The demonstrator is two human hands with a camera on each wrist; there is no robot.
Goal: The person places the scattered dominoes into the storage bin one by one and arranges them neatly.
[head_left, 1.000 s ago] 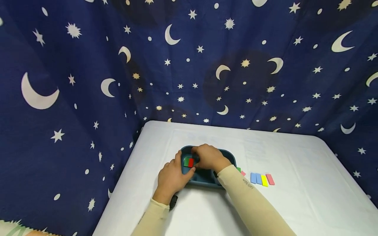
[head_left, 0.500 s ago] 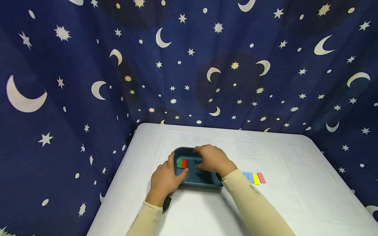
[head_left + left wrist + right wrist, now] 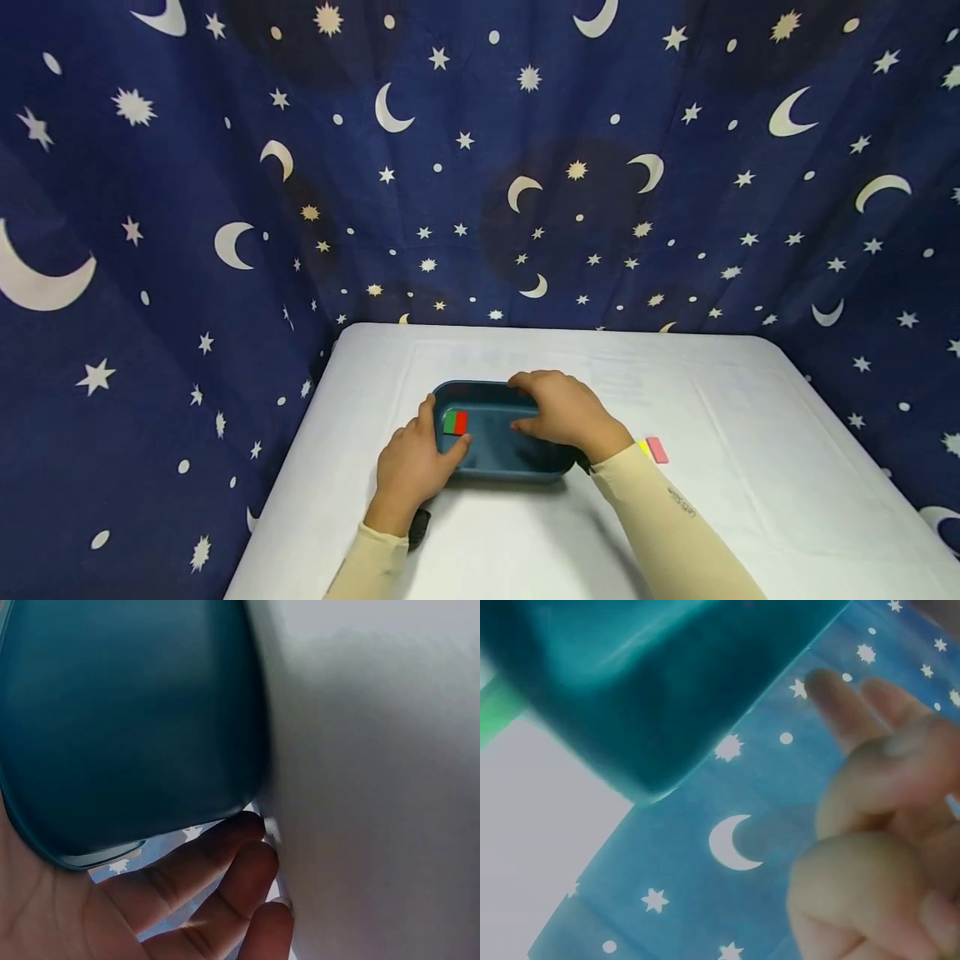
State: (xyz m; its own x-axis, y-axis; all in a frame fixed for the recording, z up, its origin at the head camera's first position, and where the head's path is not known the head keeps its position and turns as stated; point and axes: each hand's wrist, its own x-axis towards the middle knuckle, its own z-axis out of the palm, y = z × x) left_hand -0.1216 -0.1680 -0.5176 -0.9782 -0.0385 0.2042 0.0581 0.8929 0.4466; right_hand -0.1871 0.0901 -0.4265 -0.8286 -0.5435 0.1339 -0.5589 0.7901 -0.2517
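Note:
A dark teal plastic tray with raised walls lies on the white table. My left hand holds its left end, the thumb over the rim and the fingers along the outside. In the left wrist view, the left fingers bend beside the tray's wall, close to the table. A green block and a red block lie side by side inside the tray at its left. Over the tray's right part is my right hand, thumb and fingers apart, with nothing seen between them.
Right of the tray, a yellow block and a pink block lie on the table, partly behind the right forearm. The right wrist view shows a green piece beside the tray. A blue curtain with moons and stars hangs behind.
My right hand has drawn away from the red and green blocks toward the tray's right side. The head view has shifted, and the blue blocks are now hidden by the right arm.

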